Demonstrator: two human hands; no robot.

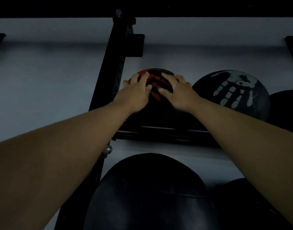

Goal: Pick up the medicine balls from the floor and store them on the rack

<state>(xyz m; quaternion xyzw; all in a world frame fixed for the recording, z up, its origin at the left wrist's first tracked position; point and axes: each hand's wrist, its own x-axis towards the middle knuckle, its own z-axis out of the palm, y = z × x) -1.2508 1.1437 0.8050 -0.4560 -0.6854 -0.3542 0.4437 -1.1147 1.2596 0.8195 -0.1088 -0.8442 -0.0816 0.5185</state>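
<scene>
A black medicine ball with a red handprint (156,83) rests on the black rack's upper shelf (159,131), beside the rack's upright post (112,73). My left hand (135,93) lies flat on the ball's left top, fingers spread. My right hand (179,92) presses its right top the same way. Immediately right sits a black ball with a white handprint (233,93). The red ball's lower part is dark and hidden behind my wrists.
A third dark ball (285,107) shows at the shelf's right edge. A large plain black ball (150,193) sits on the lower shelf below my arms, another dark ball (245,205) beside it. A grey wall lies behind; a black beam (192,7) crosses overhead.
</scene>
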